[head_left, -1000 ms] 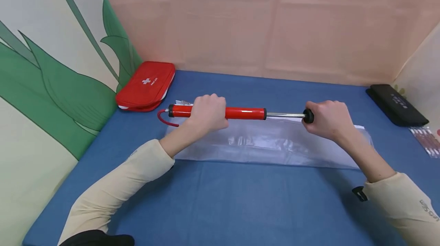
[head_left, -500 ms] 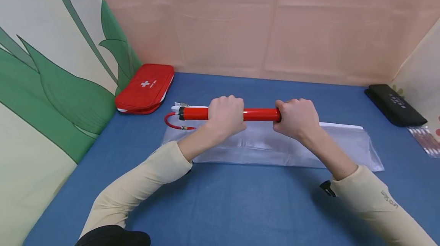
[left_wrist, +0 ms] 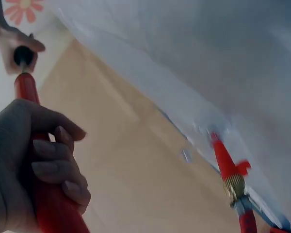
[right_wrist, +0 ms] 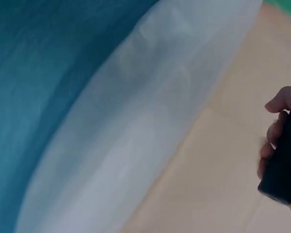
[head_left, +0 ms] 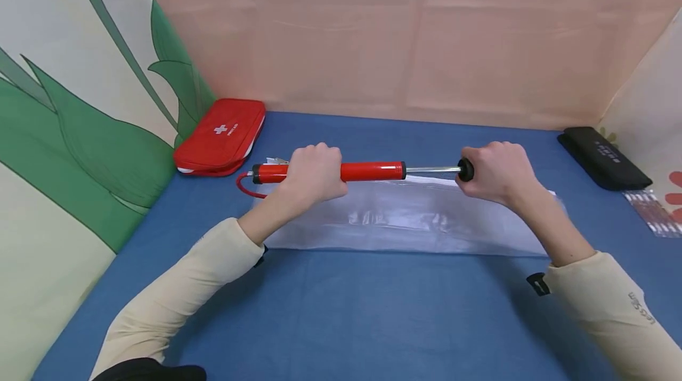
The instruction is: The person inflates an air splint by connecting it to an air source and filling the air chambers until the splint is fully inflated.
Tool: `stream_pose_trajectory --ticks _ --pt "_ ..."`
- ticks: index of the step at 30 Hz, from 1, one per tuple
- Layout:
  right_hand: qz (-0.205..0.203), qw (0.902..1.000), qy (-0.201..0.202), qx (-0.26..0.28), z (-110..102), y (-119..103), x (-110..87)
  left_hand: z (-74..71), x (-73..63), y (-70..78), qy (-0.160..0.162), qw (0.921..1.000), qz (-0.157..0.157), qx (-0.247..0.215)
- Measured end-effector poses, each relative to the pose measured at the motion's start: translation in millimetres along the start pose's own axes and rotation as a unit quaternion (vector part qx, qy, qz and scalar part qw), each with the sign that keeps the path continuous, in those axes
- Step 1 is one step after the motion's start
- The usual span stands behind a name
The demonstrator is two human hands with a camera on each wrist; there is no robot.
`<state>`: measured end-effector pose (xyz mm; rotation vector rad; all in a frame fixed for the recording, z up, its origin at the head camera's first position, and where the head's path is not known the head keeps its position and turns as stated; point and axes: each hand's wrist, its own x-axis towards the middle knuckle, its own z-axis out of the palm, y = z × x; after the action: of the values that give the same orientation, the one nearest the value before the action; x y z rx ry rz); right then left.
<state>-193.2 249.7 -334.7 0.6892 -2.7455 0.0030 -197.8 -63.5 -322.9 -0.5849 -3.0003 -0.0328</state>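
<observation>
A red hand pump [head_left: 373, 171] is held level above a clear plastic inflatable sheet [head_left: 394, 221]. My left hand [head_left: 315, 175] grips its red barrel, and in the left wrist view the fingers [left_wrist: 58, 167] curl round it. My right hand [head_left: 498, 173] holds the black handle [head_left: 466, 169] at the end of the drawn-out metal rod [head_left: 434, 170]. The handle's dark end [right_wrist: 281, 165] shows in the right wrist view. From the barrel's left end a red hose [head_left: 244, 184] bends down. A red nozzle [left_wrist: 225, 160] with a brass collar meets the plastic's valve in the left wrist view.
At the back left of the blue-covered table [head_left: 383, 304] lies a red first aid pouch [head_left: 222, 135]. A black case [head_left: 604, 157] stands at the right edge, with a clear packet of slim items [head_left: 652, 212] beside it. Walls of hanging cloth stand behind and at the sides.
The hands first came together, sliding the rod into the barrel. Now they are apart again, my right hand further right, left hand further left, and the rod is drawn out.
</observation>
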Motion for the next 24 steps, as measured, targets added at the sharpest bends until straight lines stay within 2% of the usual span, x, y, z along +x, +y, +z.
stream_pose_trajectory --ticks 4,8,13,17,20,22,24 --pt "0.003 0.9996 -0.023 0.019 4 -13 5.6 -1.7 1.5 8.1 0.008 0.9998 0.008 0.018" --pt "0.018 0.9996 -0.022 0.003 -1 -37 13.8 -6.0 4.5 22.5 0.025 0.9993 0.008 0.029" --pt "0.016 0.9993 -0.031 -0.014 -5 -64 21.3 -6.2 3.4 36.9 0.010 0.9995 0.012 0.026" --pt "0.004 0.9997 -0.023 -0.008 0 -77 24.7 -4.3 1.8 42.9 0.016 0.9989 0.024 0.038" --pt "-0.016 0.9998 -0.009 0.003 3 -68 20.6 -3.0 0.5 41.5 0.038 0.9968 0.051 0.048" --pt "-0.037 0.9993 -0.004 0.012 4 -51 12.8 -1.7 -1.5 35.2 0.048 0.9950 0.073 0.049" --pt "-0.051 0.9986 0.009 0.013 5 -29 1.6 -0.4 -4.6 25.7 0.049 0.9947 0.077 0.047"
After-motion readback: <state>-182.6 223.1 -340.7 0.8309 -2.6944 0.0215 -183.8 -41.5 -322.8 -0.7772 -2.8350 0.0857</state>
